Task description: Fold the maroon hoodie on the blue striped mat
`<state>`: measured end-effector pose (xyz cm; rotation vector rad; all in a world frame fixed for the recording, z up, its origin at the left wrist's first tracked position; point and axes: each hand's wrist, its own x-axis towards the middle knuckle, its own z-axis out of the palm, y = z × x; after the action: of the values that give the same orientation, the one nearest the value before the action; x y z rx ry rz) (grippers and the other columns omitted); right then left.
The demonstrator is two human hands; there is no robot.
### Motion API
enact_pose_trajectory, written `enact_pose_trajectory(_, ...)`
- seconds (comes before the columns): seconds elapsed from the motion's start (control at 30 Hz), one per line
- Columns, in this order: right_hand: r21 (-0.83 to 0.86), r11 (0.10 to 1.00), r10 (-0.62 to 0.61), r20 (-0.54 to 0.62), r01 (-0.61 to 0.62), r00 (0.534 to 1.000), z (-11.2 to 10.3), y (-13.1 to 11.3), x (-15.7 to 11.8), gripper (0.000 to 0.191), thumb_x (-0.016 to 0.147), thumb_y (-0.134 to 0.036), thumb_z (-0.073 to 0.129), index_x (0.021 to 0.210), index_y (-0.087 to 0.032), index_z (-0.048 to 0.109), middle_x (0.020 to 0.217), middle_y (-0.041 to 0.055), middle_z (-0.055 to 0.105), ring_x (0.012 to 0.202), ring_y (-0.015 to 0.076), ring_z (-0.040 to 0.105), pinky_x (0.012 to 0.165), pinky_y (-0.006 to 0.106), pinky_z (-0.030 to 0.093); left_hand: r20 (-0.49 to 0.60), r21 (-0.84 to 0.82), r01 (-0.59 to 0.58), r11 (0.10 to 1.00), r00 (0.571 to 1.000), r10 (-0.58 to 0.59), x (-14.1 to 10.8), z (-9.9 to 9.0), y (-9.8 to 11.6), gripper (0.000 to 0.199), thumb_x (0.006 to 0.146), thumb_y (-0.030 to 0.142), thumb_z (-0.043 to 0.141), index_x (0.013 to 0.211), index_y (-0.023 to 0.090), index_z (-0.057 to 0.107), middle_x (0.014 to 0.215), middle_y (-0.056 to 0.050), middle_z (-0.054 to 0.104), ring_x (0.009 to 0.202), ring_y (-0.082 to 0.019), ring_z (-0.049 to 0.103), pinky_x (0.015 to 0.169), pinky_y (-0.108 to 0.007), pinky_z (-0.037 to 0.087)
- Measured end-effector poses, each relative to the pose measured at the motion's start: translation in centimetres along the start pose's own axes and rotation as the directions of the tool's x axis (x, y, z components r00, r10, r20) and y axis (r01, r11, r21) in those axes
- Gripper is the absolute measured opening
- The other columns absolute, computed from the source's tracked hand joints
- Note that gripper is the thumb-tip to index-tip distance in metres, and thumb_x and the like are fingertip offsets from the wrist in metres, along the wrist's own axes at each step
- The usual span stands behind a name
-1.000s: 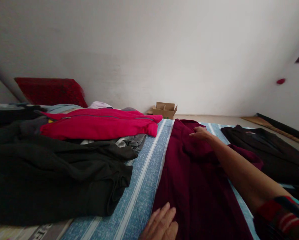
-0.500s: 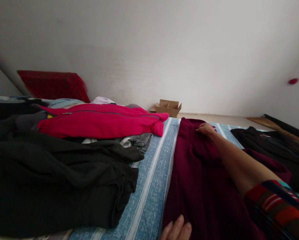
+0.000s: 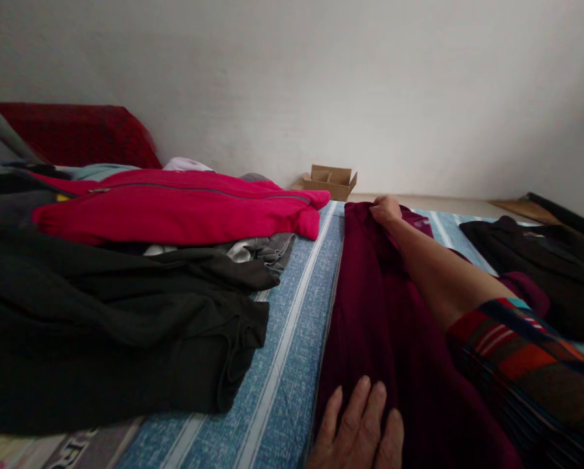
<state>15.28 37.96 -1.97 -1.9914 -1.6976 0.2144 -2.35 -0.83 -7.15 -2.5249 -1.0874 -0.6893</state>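
A maroon garment [image 3: 370, 312] lies stretched lengthwise on the blue striped bedsheet [image 3: 292, 299]; its exact kind is unclear. Near its far end, my right hand [image 3: 387, 212] grips the fabric with closed fingers. My left hand [image 3: 360, 430] rests flat on the garment's near part, fingers apart, at the bottom of the view. A checked sleeve [image 3: 521, 345] covers my right upper forearm and hides part of the cloth below. To the right lies a black garment [image 3: 526, 260].
Left of the maroon cloth are a dark garment [image 3: 125, 339] and a bright pink zipped jacket [image 3: 189, 208] on other clothes. Behind them stands a red patterned object [image 3: 81, 133]. An open cardboard box [image 3: 333, 182] sits by the white wall [image 3: 292, 85].
My left hand has come further into view and lies spread on the maroon cloth. My right hand keeps its grip at the far end. The camera view has tilted down slightly.
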Motion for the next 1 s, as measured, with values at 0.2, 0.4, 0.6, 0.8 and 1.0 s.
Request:
enact_pose_trajectory(0.2, -0.051, 0.999, 0.016, 0.021, -0.015, 1.0, 0.4, 0.8, -0.7, 0.029, 0.085, -0.023, 0.046, 0.107, -0.013, 0.063, 0.116, 0.0168, 0.059, 0.104, 0.0241, 0.053, 0.086, 0.035, 0.039, 0.206, -0.108, 0.032, 0.994, 0.979, -0.009, 0.5, -1.1, 0.5, 0.054, 0.091, 0.053, 0.033, 0.131, 0.017, 0.045, 0.136, -0.008, 0.049, 0.129, -0.024, 0.039, 0.101, -0.041, 0.038)
enact_pose_trajectory(0.4, -0.094, 0.996, 0.003, 0.007, -0.002, 1.0, -0.9, 0.8, -1.1, 0.027, 0.088, -0.029, 0.049, 0.107, -0.015, 0.062, 0.115, 0.0165, 0.059, 0.103, 0.0249, 0.054, 0.084, 0.036, 0.039, 0.293, -0.174, 0.064, 0.983, 0.956, -0.01, 0.7, -1.5, 0.8, 0.059, 0.089, 0.051, 0.038, 0.135, 0.014, 0.039, 0.139, -0.011, 0.045, 0.13, -0.025, 0.036, 0.101, -0.043, 0.036)
enact_pose_trajectory(0.6, -0.247, 0.965, -0.077, 0.05, 0.087, 0.996, -2.6, 0.9, -2.1, 0.032, 0.092, -0.024, 0.041, 0.107, -0.003, 0.059, 0.112, 0.0216, 0.058, 0.104, 0.0213, 0.054, 0.084, 0.031, 0.037, 0.223, -0.15, 0.023, 0.988, 0.975, 0.011, 0.7, -1.5, 0.7, 0.055, 0.091, 0.051, 0.035, 0.131, 0.014, 0.044, 0.135, -0.01, 0.049, 0.126, -0.023, 0.043, 0.098, -0.04, 0.041)
enact_pose_trajectory(0.8, -0.326, 0.927, -0.176, 0.056, 0.185, 0.983, -3.8, 0.1, -7.2, 0.03, 0.085, -0.018, 0.045, 0.111, -0.011, 0.058, 0.115, 0.0186, 0.056, 0.104, 0.0283, 0.053, 0.083, 0.038, 0.04, 0.265, -0.213, 0.081, 0.974, 0.964, -0.023, 1.1, -2.1, 1.0, 0.056, 0.09, 0.052, 0.039, 0.131, 0.014, 0.044, 0.135, -0.011, 0.049, 0.125, -0.024, 0.044, 0.099, -0.044, 0.042)
enact_pose_trajectory(1.0, -0.379, 0.813, -0.45, 0.07, 0.441, 0.89, -7.2, -0.2, -14.8, 0.03, 0.09, -0.026, 0.036, 0.098, -0.015, 0.062, 0.107, 0.0157, 0.059, 0.104, 0.0294, 0.05, 0.085, 0.04, 0.038, 0.312, -0.18, 0.085, 0.98, 0.95, -0.025, 1.7, -2.7, 1.1, 0.047, 0.09, 0.04, 0.045, 0.129, 0.013, 0.046, 0.135, -0.011, 0.049, 0.124, -0.024, 0.046, 0.099, -0.045, 0.044)
